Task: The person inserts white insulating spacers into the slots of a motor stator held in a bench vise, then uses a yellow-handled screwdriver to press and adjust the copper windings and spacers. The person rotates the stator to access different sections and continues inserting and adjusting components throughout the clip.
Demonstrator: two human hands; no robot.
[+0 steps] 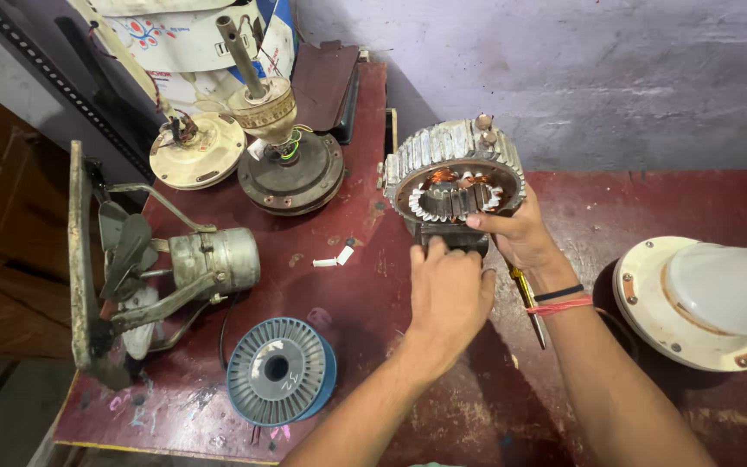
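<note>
The left hand (pixel 448 290) and right hand (pixel 516 233) are gripping a fan motor stator (pixel 454 177) tilted above the red table (pixel 365 285), its copper windings in place, a screwdriver (pixel 527 298) lying beneath the right wrist, covers remaining off.

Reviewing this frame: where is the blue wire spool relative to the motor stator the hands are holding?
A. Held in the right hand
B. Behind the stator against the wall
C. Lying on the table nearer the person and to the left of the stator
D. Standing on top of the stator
C: the blue wire spool lies flat on the red table, below-left of the motor stator, which the left hand and right hand hold.
</note>
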